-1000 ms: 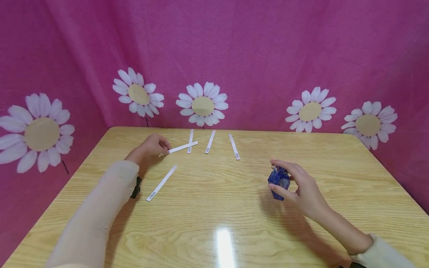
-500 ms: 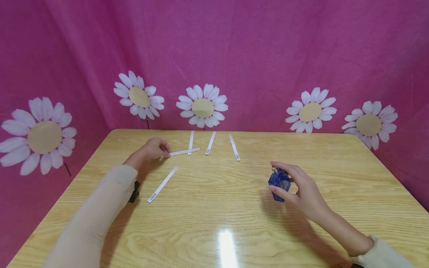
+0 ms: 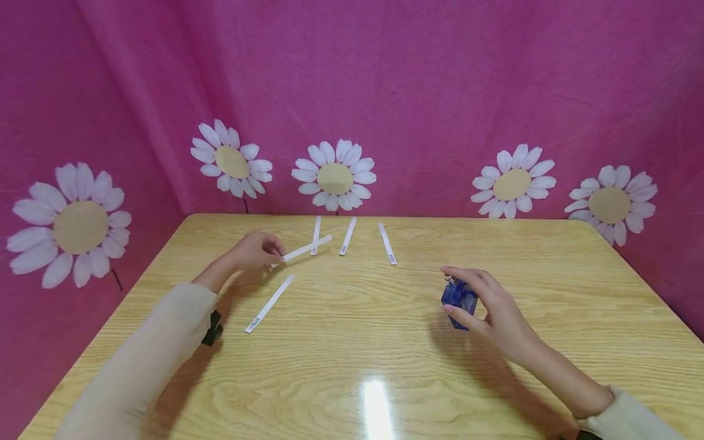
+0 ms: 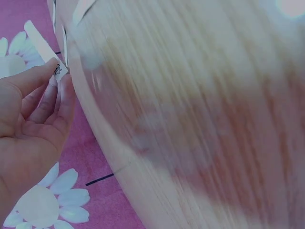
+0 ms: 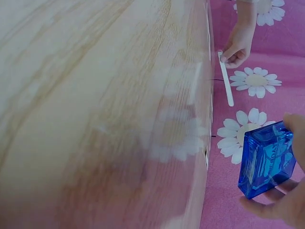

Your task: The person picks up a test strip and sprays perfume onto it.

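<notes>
Between thumb and fingertips, my left hand (image 3: pixel 254 252) pinches one end of a white paper scent strip (image 3: pixel 308 247). Its free end points right and overlaps another strip (image 3: pixel 317 227) in the head view. Dark print shows on the held strip (image 4: pixel 42 44) near my fingertips in the left wrist view. On the right, my right hand (image 3: pixel 497 311) grips a blue glass perfume bottle (image 3: pixel 454 298), a finger over the sprayer top and the thumb low on its side. The right wrist view shows the bottle's (image 5: pixel 267 160) faceted, see-through body with lettering, held above the table.
Two more printed strips, a middle one (image 3: pixel 348 236) and a right one (image 3: pixel 387 243), lie toward the back of the wooden table (image 3: pixel 352 342). Another strip (image 3: pixel 269 304) lies nearer, at the left. A pink curtain (image 3: pixel 418 91) with white flowers rises behind the table.
My left hand has shifted slightly toward me and right; the held strip dipped flatter, then its free end came up again. My right hand and the perfume bottle have barely moved.
</notes>
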`<state>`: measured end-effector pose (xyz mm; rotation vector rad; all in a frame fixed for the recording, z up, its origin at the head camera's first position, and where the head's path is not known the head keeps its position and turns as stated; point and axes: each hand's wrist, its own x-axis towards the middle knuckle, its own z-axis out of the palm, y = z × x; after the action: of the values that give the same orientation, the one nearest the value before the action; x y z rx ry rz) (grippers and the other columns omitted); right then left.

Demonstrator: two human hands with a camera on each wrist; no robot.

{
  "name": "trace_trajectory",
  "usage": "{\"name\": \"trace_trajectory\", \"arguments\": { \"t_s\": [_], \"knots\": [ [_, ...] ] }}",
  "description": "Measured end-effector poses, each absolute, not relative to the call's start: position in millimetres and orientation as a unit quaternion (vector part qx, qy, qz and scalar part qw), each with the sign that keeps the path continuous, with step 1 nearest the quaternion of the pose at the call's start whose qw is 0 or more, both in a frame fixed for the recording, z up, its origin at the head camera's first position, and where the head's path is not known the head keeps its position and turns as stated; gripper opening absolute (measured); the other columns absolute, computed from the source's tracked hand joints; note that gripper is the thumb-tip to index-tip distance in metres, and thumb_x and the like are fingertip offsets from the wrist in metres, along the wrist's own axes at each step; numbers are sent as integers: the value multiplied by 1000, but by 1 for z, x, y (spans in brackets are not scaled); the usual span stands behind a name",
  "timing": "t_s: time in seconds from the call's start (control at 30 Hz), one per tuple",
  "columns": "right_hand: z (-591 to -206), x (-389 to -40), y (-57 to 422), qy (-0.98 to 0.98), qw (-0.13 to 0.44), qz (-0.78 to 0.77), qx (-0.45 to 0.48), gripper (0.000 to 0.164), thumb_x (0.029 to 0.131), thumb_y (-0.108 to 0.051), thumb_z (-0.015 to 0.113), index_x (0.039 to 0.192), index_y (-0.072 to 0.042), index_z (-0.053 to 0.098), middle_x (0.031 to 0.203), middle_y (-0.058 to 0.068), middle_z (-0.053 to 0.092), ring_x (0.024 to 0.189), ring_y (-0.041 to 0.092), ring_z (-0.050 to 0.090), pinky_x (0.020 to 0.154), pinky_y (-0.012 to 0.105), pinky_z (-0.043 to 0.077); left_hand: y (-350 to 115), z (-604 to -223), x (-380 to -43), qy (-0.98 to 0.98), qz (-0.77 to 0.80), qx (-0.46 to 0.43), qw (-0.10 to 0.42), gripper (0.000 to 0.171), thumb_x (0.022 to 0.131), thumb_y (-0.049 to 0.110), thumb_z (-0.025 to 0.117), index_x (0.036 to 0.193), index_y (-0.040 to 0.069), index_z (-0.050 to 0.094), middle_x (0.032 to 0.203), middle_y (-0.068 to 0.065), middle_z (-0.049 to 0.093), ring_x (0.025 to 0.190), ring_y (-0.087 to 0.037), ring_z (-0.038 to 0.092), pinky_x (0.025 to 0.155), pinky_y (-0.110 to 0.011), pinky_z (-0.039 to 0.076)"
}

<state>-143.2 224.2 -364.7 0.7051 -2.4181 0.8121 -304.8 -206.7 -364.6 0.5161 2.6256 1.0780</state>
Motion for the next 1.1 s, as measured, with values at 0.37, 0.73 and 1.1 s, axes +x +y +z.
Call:
{"name": "trace_trajectory", "arguments": {
  "t_s": [0.37,0.73,1.1],
  "knots": [
    [-363,-144,221,-894,220,300,248,63,79,-7,77,136,-21,53,123,5,58,105,11,55,83,13,50,-199,-361,-286,897,383,196,103,21,87,2,66,105,-8,66,95,-24,69,83,-15,65,74,-34,60],
    [-360,-148,215,-889,236,288,267,64,78,-7,77,136,-19,53,119,7,59,103,12,56,75,35,57,-183,-357,-272,890,388,218,97,23,84,2,68,105,-7,68,98,-23,71,90,-22,68,84,-35,57],
    [-359,-155,208,-888,233,294,268,61,79,-10,77,135,-19,54,120,7,59,104,14,57,75,35,57,-164,-353,-260,868,422,230,125,24,83,2,69,106,-5,68,99,-22,70,83,-11,65,74,-24,55]
  ]
}}
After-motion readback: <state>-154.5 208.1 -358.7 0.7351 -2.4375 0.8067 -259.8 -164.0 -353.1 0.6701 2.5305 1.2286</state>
